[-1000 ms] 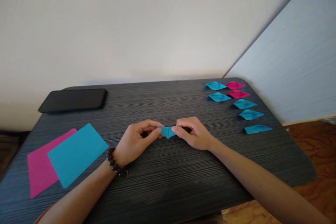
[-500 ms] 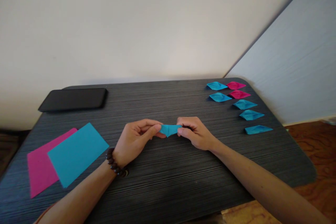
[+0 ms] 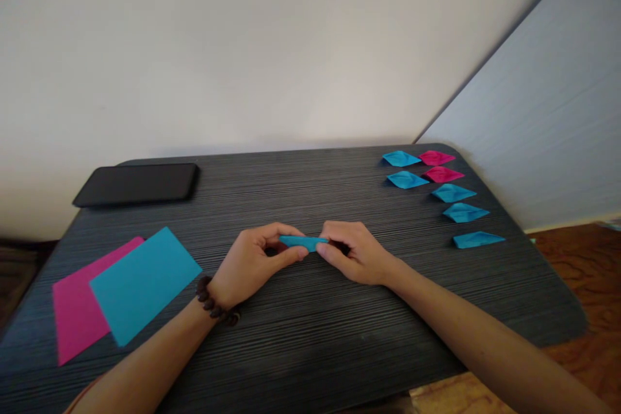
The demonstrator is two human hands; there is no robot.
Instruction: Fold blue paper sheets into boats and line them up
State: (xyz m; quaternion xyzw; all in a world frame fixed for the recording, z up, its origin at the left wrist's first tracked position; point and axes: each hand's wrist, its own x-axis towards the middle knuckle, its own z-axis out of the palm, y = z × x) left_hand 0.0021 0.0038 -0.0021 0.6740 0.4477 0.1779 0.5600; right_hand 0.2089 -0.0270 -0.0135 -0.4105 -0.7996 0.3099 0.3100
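Note:
Between my two hands is a small folded piece of blue paper (image 3: 294, 241), now a narrow strip, held just above the dark table (image 3: 310, 349). My left hand (image 3: 259, 255), with a dark bead bracelet (image 3: 213, 302) at its wrist, pinches the strip between thumb and fingers. The thumb and fingers of my right hand (image 3: 352, 251) close on the strip's right end. My fingers cover parts of both ends. To the right lie folded blue paper boats (image 3: 453, 193) and two pink paper boats (image 3: 443, 174), several in all, in a staggered group.
At the left, a flat blue paper sheet (image 3: 145, 284) overlaps a pink sheet (image 3: 77, 317). A black phone-like slab (image 3: 138, 184) rests at the back left. Behind the table rises a pale wall (image 3: 291, 45); a light panel (image 3: 548, 97) stands at the right.
The blue paper has gone from a shape with a point hanging below to a flat narrow strip. Its ends shifted slightly left, and my right hand moved a little left.

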